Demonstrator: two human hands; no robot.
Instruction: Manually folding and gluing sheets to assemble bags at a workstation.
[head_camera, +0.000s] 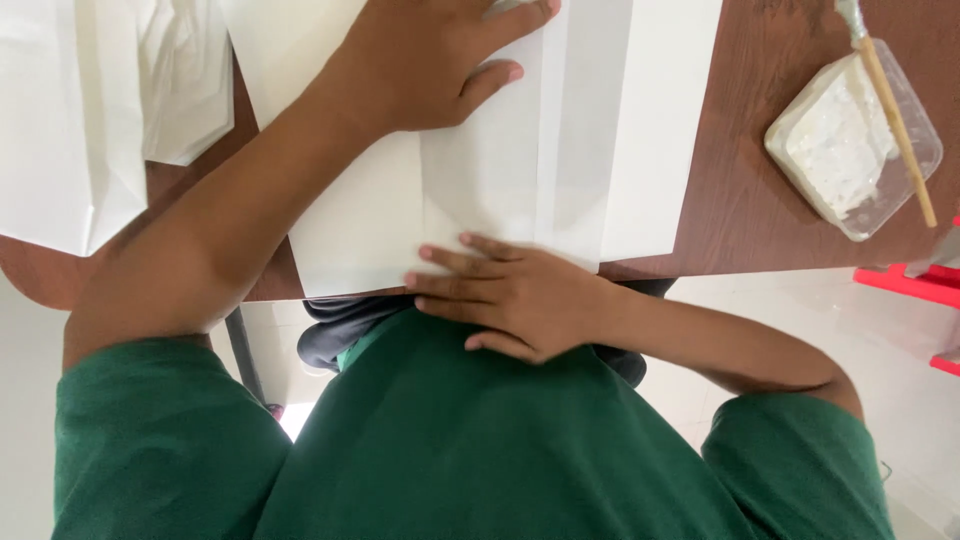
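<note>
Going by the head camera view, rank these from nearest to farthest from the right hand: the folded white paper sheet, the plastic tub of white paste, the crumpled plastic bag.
From the right hand:
1. Folded white paper sheet: under its fingertips, at the table's near edge.
2. Plastic tub of white paste: off to the right, on the brown table.
3. Crumpled plastic bag: far left corner.

A large white folded paper sheet (500, 170) lies flat on the brown wooden desk (740, 200), its creases running lengthwise, its near edge at the desk's rim.
</note>
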